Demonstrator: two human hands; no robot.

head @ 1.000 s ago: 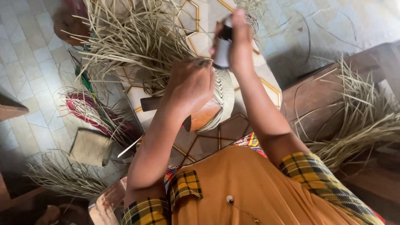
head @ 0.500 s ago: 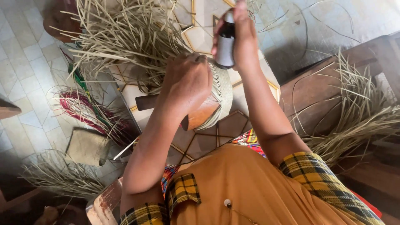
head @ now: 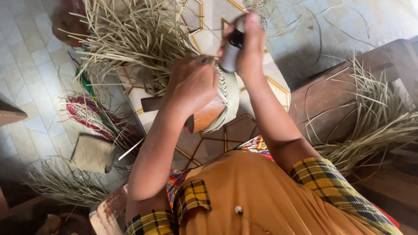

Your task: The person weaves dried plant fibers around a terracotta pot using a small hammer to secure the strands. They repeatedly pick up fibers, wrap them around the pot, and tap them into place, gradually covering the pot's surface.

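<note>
Gripping: the right hand (head: 250, 48) is raised, its fingers (head: 254, 26) closed around a small dark-and-silver cylindrical tool (head: 231, 48) held upright.
Left hand: the left hand (head: 191, 85) lies over the top of a partly woven straw piece (head: 226, 100); the fingers curl down onto it, though whether they clamp it or only press on it I cannot tell.
Woven piece: pale plaited straw wrapped over a rounded brown wooden form (head: 207, 117), directly beneath the left fingers and just below the tool in the right fingers.
Dark handle: a flat dark bar (head: 152, 103) juts out from under the left hand, to the left of its fingers.
Loose straw: a thick spray of pale strands (head: 130, 39) fans out beyond and to the left of both hands' fingers, starting at the woven piece.
Dyed straw: a bundle of red strands (head: 93, 119) with some green strands (head: 89, 87) lies on the floor well to the left of the left fingers.
Flat woven square: a small tan mat (head: 92, 153) rests on the floor below the dyed bundle.
Right side: more pale straw (head: 374, 126) lies heaped on a wooden bench (head: 331, 91), well apart from the right fingers.
Floor: patterned tiles (head: 26, 65) lie under everything.
Clothing: an orange garment (head: 257, 196) with yellow plaid cuffs fills the near edge.
</note>
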